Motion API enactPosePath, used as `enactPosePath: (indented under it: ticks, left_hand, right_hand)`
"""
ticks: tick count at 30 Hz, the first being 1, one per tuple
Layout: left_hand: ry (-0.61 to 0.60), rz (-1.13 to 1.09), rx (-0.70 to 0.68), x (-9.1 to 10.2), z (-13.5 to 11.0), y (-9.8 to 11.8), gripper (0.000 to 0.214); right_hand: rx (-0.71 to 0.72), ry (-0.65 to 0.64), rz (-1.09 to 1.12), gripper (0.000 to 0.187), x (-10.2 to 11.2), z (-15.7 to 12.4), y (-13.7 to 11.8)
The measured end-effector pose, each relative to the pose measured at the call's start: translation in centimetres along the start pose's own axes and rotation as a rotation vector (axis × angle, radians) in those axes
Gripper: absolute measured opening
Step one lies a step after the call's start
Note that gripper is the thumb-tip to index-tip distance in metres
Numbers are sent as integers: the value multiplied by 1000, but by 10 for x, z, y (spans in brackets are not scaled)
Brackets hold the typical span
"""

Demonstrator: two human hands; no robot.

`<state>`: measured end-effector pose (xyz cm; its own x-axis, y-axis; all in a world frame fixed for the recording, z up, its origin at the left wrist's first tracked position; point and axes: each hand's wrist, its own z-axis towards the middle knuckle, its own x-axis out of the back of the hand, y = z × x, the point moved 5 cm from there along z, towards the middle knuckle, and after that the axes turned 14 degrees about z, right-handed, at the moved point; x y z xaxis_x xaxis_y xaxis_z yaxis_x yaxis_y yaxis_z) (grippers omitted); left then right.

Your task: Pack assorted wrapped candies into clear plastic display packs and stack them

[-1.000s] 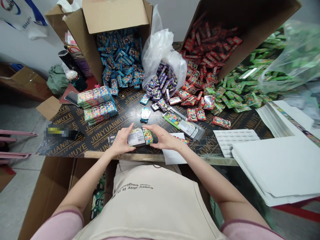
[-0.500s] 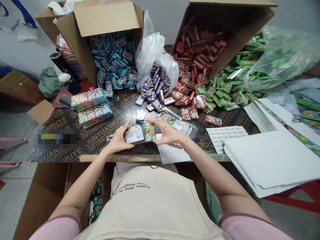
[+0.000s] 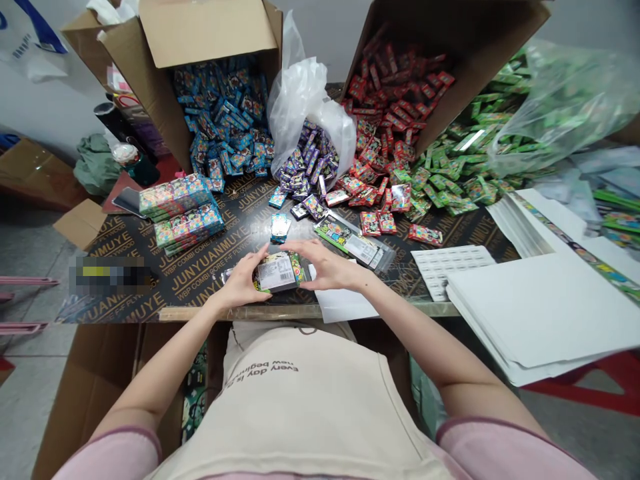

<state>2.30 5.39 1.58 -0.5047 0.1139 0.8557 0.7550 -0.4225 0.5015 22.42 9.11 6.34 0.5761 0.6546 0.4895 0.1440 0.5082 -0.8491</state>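
Note:
My left hand grips the left end of a small flat packet with a white barcode label, thumb on the near edge and fingers on the far edge. My right hand closes round the other end, where a small green patterned box shows partly; whether it lies inside the packet or against it I cannot tell. Just beyond my hands lies a small blue box. Right of it, a clear-wrapped flat packet with a white label rests on the table. A white paper sheet lies below my right hand.
Behind are cartons of small blue boxes and red boxes, with purple boxes in a plastic bag between. Green boxes are heaped right. Stacked bundles stand left; white sheets lie right.
The labelled packet and the green box have come together; more of the green box is covered now. My left hand has shifted slightly right. The view has moved a little.

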Motion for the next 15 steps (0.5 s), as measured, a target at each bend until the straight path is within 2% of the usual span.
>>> enactPosePath:
  ticks: [2, 5, 7, 9, 11, 13, 15]
  left_hand:
    - [94, -23, 59, 1, 3, 2, 109]
    - [301, -69, 208, 2, 8, 5, 110]
    - [418, -139, 310, -5, 12, 7, 112]
    - [482, -296, 401, -20, 16, 8, 102]
    - [510, -513, 474, -37, 20, 11, 78]
    - [531, -730, 528, -50, 22, 17, 56]
    - [566, -931, 580, -56, 24, 23, 44]
  right_hand:
    - [-17, 146, 123, 74, 4, 0, 4]
    - [-93, 562, 344, 81, 10, -1, 20]
    - [-158, 778, 490, 79, 3, 2, 31]
    - [-234, 892, 595, 68, -11, 10, 41]
    - [-295, 988, 650, 60, -20, 16, 47]
    - [-331, 1080, 690, 52, -22, 19, 50]
    - [-362, 1109, 748, 42, -21, 20, 51]
